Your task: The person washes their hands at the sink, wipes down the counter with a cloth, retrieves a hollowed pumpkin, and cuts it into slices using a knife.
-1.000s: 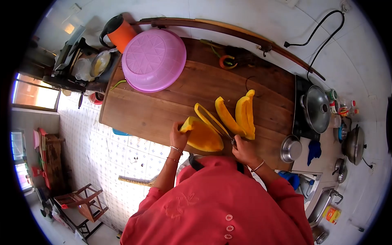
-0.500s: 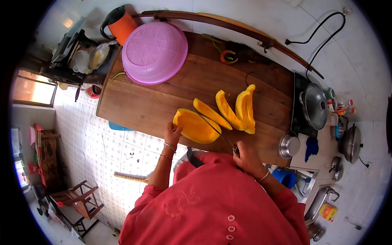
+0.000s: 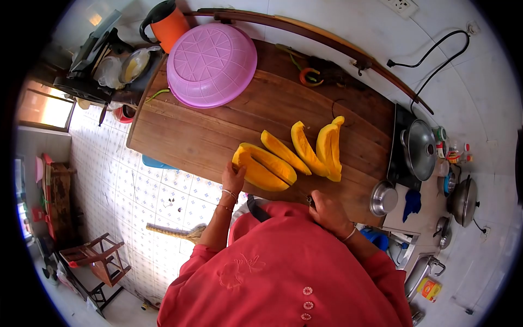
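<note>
Near the table's front edge lies a chunk of orange pumpkin (image 3: pixel 260 173), with a long slit running lengthwise that parts a strip on its far side. My left hand (image 3: pixel 233 179) grips the chunk's left end, fingers closed around it. To the right, my right hand (image 3: pixel 328 210) is wrapped round the dark handle of a knife (image 3: pixel 310 201), close to my body; its blade is hard to make out now. Beyond the chunk lie a narrow pumpkin slice (image 3: pixel 284 152), a curved slice (image 3: pixel 309 150) and thicker pumpkin pieces (image 3: pixel 329 150).
An upturned pink basin (image 3: pixel 212 65) and an orange kettle (image 3: pixel 169 24) stand at the back left of the wooden table (image 3: pixel 185 136). A metal bowl (image 3: pixel 384 198) sits at its right end, near a lidded pan (image 3: pixel 419 150). Peppers (image 3: pixel 309 76) lie toward the back.
The knife has drawn back toward my body with my right hand, away from the pumpkin. A slit now opens along the chunk where the blade was. My left hand keeps its grip.
</note>
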A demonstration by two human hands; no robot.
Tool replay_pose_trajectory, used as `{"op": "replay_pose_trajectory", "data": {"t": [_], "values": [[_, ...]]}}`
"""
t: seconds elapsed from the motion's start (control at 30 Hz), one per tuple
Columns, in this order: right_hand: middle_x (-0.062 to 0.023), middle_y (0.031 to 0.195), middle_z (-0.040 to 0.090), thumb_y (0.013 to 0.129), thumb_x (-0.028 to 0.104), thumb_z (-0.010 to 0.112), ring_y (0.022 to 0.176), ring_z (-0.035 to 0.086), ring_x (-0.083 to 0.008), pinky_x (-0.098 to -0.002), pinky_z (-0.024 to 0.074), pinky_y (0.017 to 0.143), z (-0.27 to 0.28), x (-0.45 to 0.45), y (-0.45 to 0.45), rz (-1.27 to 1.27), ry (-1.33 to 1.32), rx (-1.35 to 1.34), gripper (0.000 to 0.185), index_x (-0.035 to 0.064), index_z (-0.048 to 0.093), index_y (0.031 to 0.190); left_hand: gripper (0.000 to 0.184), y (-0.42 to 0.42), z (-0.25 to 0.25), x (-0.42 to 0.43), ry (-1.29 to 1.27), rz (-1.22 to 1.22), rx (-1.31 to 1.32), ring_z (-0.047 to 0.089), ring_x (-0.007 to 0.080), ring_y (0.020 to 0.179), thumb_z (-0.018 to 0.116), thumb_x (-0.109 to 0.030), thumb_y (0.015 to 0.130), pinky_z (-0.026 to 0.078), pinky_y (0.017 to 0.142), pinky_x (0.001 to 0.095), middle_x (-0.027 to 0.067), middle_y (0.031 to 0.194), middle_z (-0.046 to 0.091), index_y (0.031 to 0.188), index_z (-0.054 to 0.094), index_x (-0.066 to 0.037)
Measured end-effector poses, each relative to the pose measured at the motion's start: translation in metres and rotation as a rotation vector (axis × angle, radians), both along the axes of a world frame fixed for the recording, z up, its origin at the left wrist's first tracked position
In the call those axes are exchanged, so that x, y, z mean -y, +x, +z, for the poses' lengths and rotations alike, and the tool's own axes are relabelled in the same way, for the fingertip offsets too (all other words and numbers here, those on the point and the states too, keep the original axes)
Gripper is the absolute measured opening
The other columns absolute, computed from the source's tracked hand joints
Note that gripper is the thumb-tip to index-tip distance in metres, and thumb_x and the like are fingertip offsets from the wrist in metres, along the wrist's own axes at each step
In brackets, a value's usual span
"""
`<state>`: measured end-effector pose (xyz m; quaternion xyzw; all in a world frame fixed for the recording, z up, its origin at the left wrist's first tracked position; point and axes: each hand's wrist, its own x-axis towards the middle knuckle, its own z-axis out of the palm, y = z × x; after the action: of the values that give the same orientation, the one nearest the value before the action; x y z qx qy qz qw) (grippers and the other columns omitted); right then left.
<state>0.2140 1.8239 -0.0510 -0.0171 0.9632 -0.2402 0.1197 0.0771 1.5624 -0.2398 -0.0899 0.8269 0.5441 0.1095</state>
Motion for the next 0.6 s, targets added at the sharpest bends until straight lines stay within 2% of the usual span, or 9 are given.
{"op": "replay_pose_trajectory", "data": {"t": [0.07,0.27,0.6], "values": [[-0.0142,0.080,0.060,0.078,0.018,0.060,0.065,0.061,-0.0345,-0.0449,0.0487,0.055,0.000,-0.002,-0.001,0.031,0.021,0.002,0.025,0.0072,0.045,0.095,0.038,0.001,0.012,-0.001,-0.084,-0.044,0.019,0.059,0.0401,0.069,0.067,-0.028,0.079,0.046,0.059,0.0433,0.0240,0.075,0.060,0.092,0.053,0.005],[-0.0167,0.081,0.060,0.079,0.016,0.059,0.066,0.061,-0.0372,-0.0469,0.0485,0.056,0.001,-0.003,-0.005,0.045,-0.013,0.026,0.025,0.0059,0.044,0.096,0.037,0.001,0.014,-0.004,-0.182,-0.092,-0.066,0.057,0.0443,0.070,0.065,-0.028,0.082,0.045,0.059,0.0460,0.0253,0.075,0.059,0.095,0.049,0.004],[-0.0158,0.078,0.060,0.081,0.012,0.054,0.063,0.061,-0.0363,-0.0468,0.0483,0.054,0.001,-0.006,-0.020,0.096,0.011,0.058,0.018,0.0047,0.044,0.094,0.035,-0.001,0.022,-0.006,-0.190,-0.114,-0.041,0.057,0.0426,0.067,0.063,-0.027,0.084,0.043,0.057,0.0456,0.0233,0.072,0.058,0.090,0.047,0.003]]}}
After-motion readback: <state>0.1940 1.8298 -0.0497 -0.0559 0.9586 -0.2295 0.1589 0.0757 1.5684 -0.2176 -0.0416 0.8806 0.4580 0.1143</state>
